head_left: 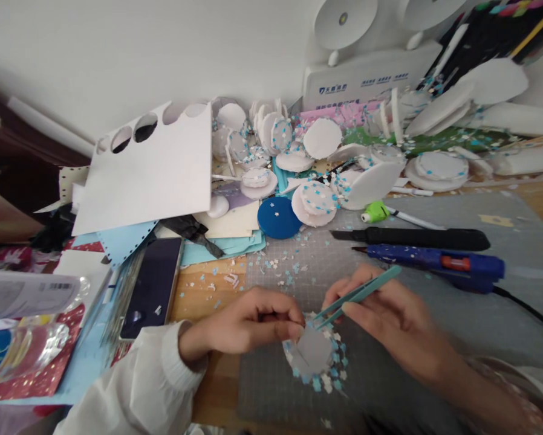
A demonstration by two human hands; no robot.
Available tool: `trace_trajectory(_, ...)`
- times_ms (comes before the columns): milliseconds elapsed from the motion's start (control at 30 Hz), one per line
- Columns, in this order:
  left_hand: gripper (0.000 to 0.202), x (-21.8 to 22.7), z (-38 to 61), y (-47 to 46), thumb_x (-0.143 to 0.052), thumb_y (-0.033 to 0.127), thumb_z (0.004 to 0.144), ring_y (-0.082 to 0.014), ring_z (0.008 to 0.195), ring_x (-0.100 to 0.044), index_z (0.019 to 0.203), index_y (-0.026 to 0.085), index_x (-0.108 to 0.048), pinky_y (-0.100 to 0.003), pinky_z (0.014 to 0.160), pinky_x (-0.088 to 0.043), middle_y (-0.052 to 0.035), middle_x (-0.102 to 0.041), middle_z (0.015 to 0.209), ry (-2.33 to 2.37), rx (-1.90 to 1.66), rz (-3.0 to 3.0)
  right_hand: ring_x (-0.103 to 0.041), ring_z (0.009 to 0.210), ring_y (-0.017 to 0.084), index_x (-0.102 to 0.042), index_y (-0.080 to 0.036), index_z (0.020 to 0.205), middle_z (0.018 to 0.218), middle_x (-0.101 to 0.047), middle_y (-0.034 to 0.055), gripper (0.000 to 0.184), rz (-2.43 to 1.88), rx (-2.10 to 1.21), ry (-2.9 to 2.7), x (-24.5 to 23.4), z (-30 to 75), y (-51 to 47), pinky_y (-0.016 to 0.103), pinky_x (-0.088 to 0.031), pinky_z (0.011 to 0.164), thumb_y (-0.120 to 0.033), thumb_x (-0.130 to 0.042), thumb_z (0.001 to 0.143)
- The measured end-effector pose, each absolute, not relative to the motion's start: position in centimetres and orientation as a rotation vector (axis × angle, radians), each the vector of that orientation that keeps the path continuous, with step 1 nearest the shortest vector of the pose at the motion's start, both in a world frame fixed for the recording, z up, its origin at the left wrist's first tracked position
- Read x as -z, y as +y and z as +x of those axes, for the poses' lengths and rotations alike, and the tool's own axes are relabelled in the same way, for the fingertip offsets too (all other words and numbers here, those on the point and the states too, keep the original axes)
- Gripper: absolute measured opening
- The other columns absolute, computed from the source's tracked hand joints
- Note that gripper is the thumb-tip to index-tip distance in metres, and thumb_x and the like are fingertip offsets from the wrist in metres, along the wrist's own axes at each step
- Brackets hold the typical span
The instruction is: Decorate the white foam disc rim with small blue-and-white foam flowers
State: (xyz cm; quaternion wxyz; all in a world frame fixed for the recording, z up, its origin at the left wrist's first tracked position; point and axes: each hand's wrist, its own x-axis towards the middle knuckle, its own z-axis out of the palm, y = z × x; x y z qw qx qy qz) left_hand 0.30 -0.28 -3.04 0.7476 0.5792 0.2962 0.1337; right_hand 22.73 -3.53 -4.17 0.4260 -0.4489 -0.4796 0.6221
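At the disc (315, 355), tweezers (366, 291) slant; they point lower left.

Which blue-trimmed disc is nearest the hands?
The front disc, by the left hand and the tweezers in the right hand; the other trimmed discs lie farther back.

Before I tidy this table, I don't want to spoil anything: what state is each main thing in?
Right hand: closed on the tweezers
Tweezers: held, tips at the disc
Left hand: fingers curled at the disc, grip unclear
White disc: stars along its edge
Knife: lying down, blade out
Glue gun: lying down, heat unknown
Phone: screen dark
White board: round holes cut
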Motion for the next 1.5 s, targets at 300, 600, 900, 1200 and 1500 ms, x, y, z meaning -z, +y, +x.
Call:
trace_trajectory(300, 0.026, 3.1, 0.1, -0.4, -0.057, 0.033, 0.090, -0.0087, 0.062, -0.042, 0.075, 0.011, -0.058, -0.019, 0.057, -0.035, 0.0006, -0.050, 0.067, 0.657, -0.274, 1.294, -0.067, 0.075, 0.010, -0.062, -0.024, 0.081, 0.080, -0.067, -0.0013, 0.008, -1.132, -1.599, -1.201, 4.2, 22.8, -3.6, 0.017, -0.056, 0.068, -0.030, -0.064, 0.085)
trace_trajectory(600, 0.023, 3.4, 0.2, -0.5, -0.058, 0.029, 0.089, -0.0083, 0.061, -0.042, 0.075, 0.010, -0.059, -0.019, 0.056, -0.034, 0.0008, -0.050, 0.067, 0.664, -0.282, 1.303, -0.067, 0.075, 0.008, -0.063, -0.024, 0.083, 0.082, -0.068, -0.0028, 0.008, -1.131, -1.603, -1.190, 4.8, 22.8, -3.9, 0.015, -0.055, 0.069, -0.032, -0.065, 0.085)
trace_trajectory(900, 0.026, 3.4, 0.3, -0.6, -0.059, 0.033, 0.089, -0.0101, 0.067, -0.049, 0.080, 0.010, -0.066, -0.022, 0.063, -0.039, -0.0025, -0.058, 0.073, 0.698, -0.331, 1.290, -0.068, 0.077, 0.012, -0.062, -0.024, 0.085, 0.085, -0.069, -0.0001, 0.008, -1.147, -1.555, -1.220, 4.6, 23.1, -3.8, 0.021, -0.057, 0.069, -0.031, -0.065, 0.085)
trace_trajectory(1200, 0.028, 2.8, 0.6, -0.6, -0.056, 0.035, 0.090, -0.0095, 0.063, -0.046, 0.074, 0.012, -0.058, -0.021, 0.060, -0.037, 0.0007, -0.052, 0.067, 0.748, -0.320, 1.291, -0.068, 0.080, 0.009, -0.061, -0.025, 0.084, 0.084, -0.068, -0.0025, 0.005, -1.099, -1.529, -1.238, 4.0, 23.0, -3.7, 0.016, -0.055, 0.073, -0.028, -0.065, 0.085)
trace_trajectory(1500, 0.027, 2.9, 1.2, -1.2, -0.059, 0.036, 0.086, -0.0065, 0.053, -0.035, 0.076, 0.012, -0.056, -0.019, 0.048, -0.027, 0.0043, -0.044, 0.059, 0.875, -0.321, 1.283, -0.068, 0.082, 0.012, -0.062, -0.025, 0.084, 0.084, -0.067, -0.0011, 0.003, -1.076, -1.479, -1.241, 4.0, 23.0, -3.9, 0.020, -0.057, 0.074, -0.026, -0.065, 0.084)
